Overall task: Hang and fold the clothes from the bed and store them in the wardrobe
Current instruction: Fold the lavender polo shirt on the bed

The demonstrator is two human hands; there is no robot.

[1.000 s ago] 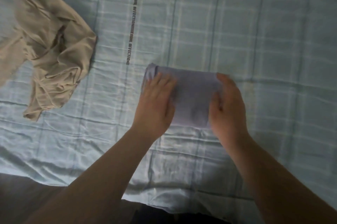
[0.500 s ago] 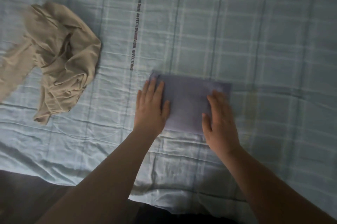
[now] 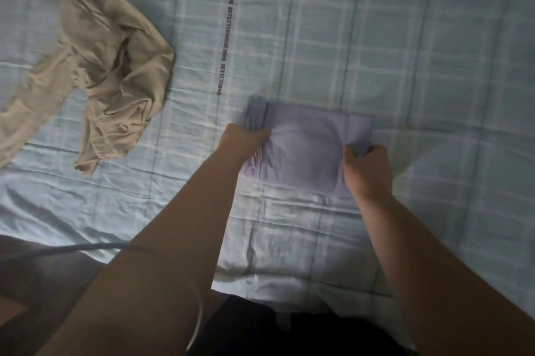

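Shirt [image 3: 304, 147], folded, lay on bed [image 3: 376, 37], long axis L-R btwn hands; left hand [image 3: 243, 138] pinched its L edge, right hand [image 3: 366, 166] its R edge.

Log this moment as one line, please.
step: lift folded purple garment | left hand: grips left edge | right hand: grips right edge | beige garment: unfolded on bed
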